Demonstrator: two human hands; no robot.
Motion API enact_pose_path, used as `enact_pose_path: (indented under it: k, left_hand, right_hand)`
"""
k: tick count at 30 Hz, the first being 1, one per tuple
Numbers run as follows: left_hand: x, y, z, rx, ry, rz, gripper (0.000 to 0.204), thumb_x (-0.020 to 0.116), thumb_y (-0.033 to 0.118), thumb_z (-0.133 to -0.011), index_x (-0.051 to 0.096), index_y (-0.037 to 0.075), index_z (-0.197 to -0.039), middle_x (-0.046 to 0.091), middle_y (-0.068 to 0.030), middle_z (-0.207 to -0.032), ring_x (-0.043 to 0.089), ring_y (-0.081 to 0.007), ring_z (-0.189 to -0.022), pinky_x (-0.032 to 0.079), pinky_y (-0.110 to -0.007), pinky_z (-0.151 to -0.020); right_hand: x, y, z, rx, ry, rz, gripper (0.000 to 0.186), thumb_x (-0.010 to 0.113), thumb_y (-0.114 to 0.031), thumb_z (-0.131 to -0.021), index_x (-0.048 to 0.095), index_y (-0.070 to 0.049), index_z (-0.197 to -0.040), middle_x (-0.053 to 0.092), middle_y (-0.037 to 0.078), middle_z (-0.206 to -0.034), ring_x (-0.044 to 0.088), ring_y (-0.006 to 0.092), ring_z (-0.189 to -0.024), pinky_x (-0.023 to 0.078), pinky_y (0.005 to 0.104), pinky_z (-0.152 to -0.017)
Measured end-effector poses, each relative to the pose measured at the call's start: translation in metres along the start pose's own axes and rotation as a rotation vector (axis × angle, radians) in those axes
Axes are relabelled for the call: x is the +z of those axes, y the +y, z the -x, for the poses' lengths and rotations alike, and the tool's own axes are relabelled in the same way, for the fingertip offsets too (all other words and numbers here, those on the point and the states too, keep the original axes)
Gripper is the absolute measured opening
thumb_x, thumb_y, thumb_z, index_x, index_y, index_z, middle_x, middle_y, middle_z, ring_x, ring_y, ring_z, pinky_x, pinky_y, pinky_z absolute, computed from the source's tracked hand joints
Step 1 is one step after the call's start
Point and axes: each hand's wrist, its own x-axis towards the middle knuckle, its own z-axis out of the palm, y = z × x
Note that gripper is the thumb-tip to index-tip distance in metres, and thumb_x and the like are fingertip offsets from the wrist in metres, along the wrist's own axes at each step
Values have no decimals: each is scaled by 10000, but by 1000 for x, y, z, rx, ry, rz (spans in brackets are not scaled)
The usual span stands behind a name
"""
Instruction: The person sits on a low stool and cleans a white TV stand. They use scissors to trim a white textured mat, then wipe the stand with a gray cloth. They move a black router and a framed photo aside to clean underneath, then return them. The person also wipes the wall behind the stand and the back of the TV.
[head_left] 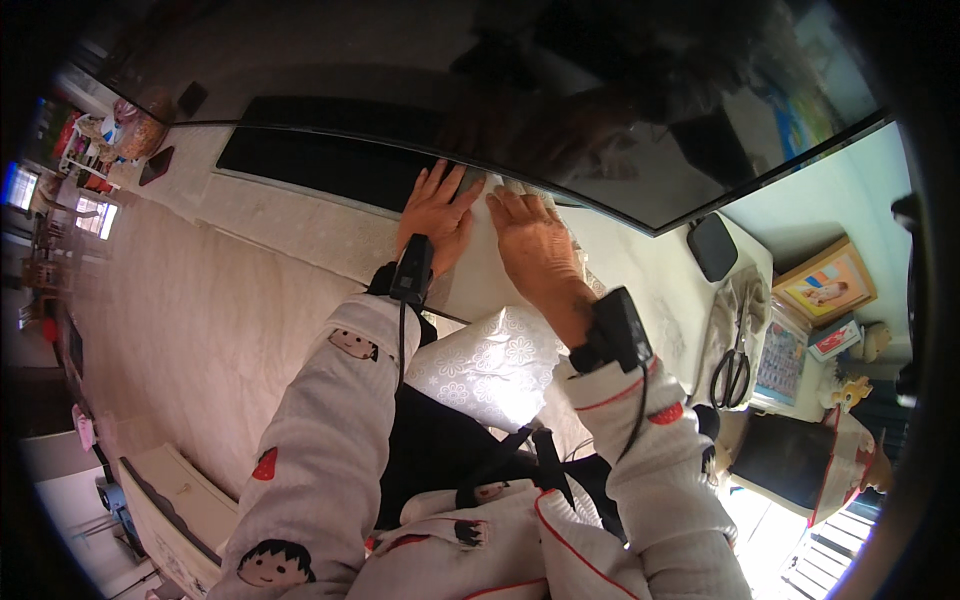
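A white cloth with a pale flower pattern [490, 365] hangs over the front edge of the cabinet top, in front of me. Above that edge, my left hand [438, 220] lies with its fingers spread, the tips on a long flat black panel [320, 178]. Beside it is my right hand [540, 250], fingers bent close together on a gathered part of the cloth, under the lower edge of a large dark television screen [600, 130]. The television's edge is close above my fingertips. What lies under my right fingers is hidden.
On the right of the cabinet top are a black box [712, 247], black-handled scissors [735, 365] on a grey cloth, and a wooden picture frame [825, 285]. A dark phone-like slab [157, 166] lies at the far left. A cream cabinet [185, 505] stands at lower left.
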Motion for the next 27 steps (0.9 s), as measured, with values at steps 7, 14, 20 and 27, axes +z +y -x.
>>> enact_pose_path:
  k: [7,14,20,27]
  left_hand:
    - [2,-8,3,22,8,60,379,634,102,-849,719,186,-1209,540,-139,-1450,445,-365,-1391,322,-517,-1178]
    - [-1,-13,0,69,-34,-21,359,598,98,-922,677,130,-1270,526,-123,-1473,448,-368,-1388,331,-498,-1170]
    - [5,-18,1,62,3,49,347,612,88,-890,684,100,-1229,536,-127,-1453,454,-383,-1374,347,-532,-1159]
    - [6,-19,4,81,63,118,377,646,128,-809,689,62,-1178,556,-131,-1429,459,-359,-1371,335,-530,-1167]
  right_hand:
    - [-15,23,30,44,84,-246,399,628,-52,-844,610,-32,-1242,612,119,-1327,602,303,-1156,500,405,-985]
    - [-95,58,181,631,353,-195,245,677,1,-797,720,-90,-1021,663,99,-925,650,319,-880,531,408,-798]
    - [-105,123,310,1020,36,348,558,630,-177,-789,555,-3,-1313,525,249,-1289,496,449,-1183,392,541,-1044]
    - [-110,168,346,1181,-33,181,621,640,-225,-805,516,-41,-1385,600,246,-1207,558,435,-1135,456,523,-982]
